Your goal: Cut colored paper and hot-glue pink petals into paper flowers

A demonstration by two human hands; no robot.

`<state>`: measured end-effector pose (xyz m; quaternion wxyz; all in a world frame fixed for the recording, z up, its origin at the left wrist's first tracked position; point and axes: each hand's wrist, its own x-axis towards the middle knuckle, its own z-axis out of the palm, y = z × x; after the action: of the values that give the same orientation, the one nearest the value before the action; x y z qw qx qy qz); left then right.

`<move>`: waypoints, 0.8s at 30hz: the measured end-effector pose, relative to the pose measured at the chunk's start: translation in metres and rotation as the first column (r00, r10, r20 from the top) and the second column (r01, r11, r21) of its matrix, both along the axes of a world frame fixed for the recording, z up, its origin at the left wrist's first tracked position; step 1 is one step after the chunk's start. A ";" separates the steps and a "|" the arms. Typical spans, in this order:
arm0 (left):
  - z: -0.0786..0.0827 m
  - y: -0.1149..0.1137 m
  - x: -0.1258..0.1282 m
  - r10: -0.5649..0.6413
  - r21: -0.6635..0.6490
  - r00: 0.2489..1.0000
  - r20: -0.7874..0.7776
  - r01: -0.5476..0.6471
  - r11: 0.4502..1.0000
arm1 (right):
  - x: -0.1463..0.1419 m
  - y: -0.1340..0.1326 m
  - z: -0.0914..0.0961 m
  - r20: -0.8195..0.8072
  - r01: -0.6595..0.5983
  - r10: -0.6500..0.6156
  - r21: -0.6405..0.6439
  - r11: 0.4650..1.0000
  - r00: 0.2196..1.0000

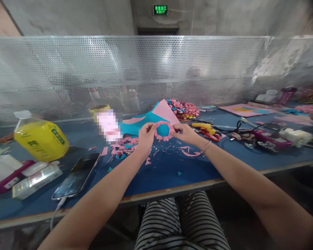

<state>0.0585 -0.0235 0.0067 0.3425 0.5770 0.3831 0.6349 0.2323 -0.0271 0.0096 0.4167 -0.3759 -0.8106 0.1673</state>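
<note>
Both my hands hold a small paper flower (163, 130) with a blue centre and a pink fringed rim, raised a little above the blue table (169, 172). My left hand (146, 136) pinches its left edge. My right hand (184, 132) pinches its right edge. Pink and blue paper scraps (125, 148) lie scattered under and to the left of my hands. Behind the flower lie pink and blue paper sheets (156, 114).
A yellow bottle (40, 137) lies at the left, with a phone (77, 176) on a cable near the front edge. Scissors (210, 134), a yellow glue gun (203, 126) and a power strip (294, 135) sit at the right. Finished paper flowers (184, 108) lie by the perforated metal screen (156, 69).
</note>
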 end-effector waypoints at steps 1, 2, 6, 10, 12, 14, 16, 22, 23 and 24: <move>0.000 0.000 0.000 -0.013 -0.012 1.000 0.007 0.013 1.000 | 0.001 -0.001 0.001 0.013 -0.007 0.006 0.031 1.000 1.000; -0.001 0.000 0.001 -0.027 -0.027 0.999 0.017 0.027 0.999 | 0.001 -0.002 0.002 0.024 -0.007 0.006 0.056 0.998 1.000; -0.001 -0.001 0.002 -0.112 -0.101 0.989 0.094 0.121 0.988 | 0.003 -0.002 0.003 0.017 0.005 -0.006 0.048 0.999 1.000; 0.001 -0.002 0.001 -0.206 -0.155 0.962 0.180 0.235 0.960 | 0.005 0.000 0.001 -0.044 -0.092 0.086 -0.146 0.985 0.995; 0.001 -0.002 0.000 -0.210 -0.139 0.968 0.136 0.228 0.964 | 0.005 0.000 0.002 -0.068 -0.142 0.131 -0.216 0.966 0.989; 0.001 -0.001 -0.001 -0.193 -0.108 0.980 0.037 0.196 0.975 | 0.005 0.000 0.003 -0.066 -0.181 0.170 -0.251 0.951 0.983; 0.001 -0.001 -0.002 -0.171 -0.081 0.984 -0.047 0.167 0.983 | 0.005 -0.002 0.005 -0.052 -0.209 0.203 -0.272 0.939 0.978; -0.002 0.001 -0.002 -0.123 -0.034 0.988 -0.092 0.120 0.992 | 0.006 -0.003 0.002 0.022 -0.201 0.213 -0.247 0.948 0.977; -0.002 0.001 -0.002 -0.120 -0.034 0.988 -0.095 0.118 0.992 | 0.006 -0.002 0.001 0.046 -0.190 0.206 -0.238 0.952 0.977; -0.001 0.001 -0.002 -0.118 -0.033 0.988 -0.099 0.115 0.993 | 0.006 -0.002 0.000 0.067 -0.176 0.195 -0.225 0.958 0.978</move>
<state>0.0566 -0.0225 0.0052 0.3671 0.6249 0.3742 0.5785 0.2386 -0.0290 0.0099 0.3189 -0.3486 -0.8368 0.2766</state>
